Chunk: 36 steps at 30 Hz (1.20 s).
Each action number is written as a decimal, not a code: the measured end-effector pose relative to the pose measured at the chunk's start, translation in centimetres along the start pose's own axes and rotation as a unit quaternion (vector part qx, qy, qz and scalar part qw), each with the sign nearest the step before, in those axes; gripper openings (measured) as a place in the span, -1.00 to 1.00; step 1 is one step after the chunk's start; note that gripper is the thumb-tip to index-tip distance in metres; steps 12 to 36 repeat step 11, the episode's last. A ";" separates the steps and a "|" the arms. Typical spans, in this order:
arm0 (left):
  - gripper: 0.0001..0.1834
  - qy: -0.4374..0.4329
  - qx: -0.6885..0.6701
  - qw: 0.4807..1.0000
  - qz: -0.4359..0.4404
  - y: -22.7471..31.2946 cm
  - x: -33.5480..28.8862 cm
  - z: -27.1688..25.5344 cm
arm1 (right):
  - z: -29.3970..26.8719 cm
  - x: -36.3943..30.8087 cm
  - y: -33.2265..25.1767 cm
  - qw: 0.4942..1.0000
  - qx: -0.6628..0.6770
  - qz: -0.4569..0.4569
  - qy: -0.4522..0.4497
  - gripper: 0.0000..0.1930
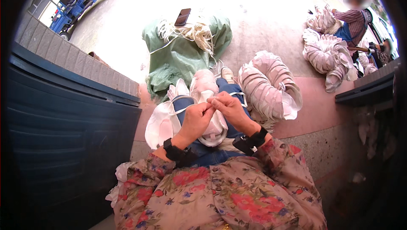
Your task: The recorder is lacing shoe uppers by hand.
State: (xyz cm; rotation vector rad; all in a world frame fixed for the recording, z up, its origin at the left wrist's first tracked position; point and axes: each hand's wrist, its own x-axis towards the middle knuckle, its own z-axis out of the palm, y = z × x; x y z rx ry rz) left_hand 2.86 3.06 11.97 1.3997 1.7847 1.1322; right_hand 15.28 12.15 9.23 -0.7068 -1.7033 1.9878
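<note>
My left hand (198,120) and my right hand (232,110) meet in front of me, fingertips pinched together. They seem closed on a thin white shoelace (185,97); the pinched part is mostly hidden. Loops of lace stand out to either side over my jeans. Under my hands, between my thighs, lies a white shoe upper (213,135), with another pale upper (203,81) farther up. A loose white upper (160,127) rests by my left thigh. Black bands with small devices are on both wrists.
Ahead, a green sack (163,66) bears a bundle of cream laces (199,34) and a phone (182,17). To the right lie nested uppers (263,88). More stacks (326,54) sit near another person (354,24). Dark blue door (63,132) stands left; a blue three-wheeler (76,5) is outside.
</note>
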 end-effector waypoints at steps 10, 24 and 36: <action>-0.79 -0.032 0.157 0.987 0.002 -7.4 4.3 -2.8 | -3.0 -0.5 -19.5 0.970 -0.066 -0.233 0.005 -0.75; -0.78 -0.074 0.175 0.982 -0.018 -7.5 4.7 -2.9 | -2.9 -0.6 -19.4 0.971 -0.066 -0.232 0.004 -0.75; -0.78 -0.074 0.175 0.982 -0.018 -7.5 4.7 -2.9 | -2.9 -0.6 -19.4 0.971 -0.066 -0.232 0.004 -0.75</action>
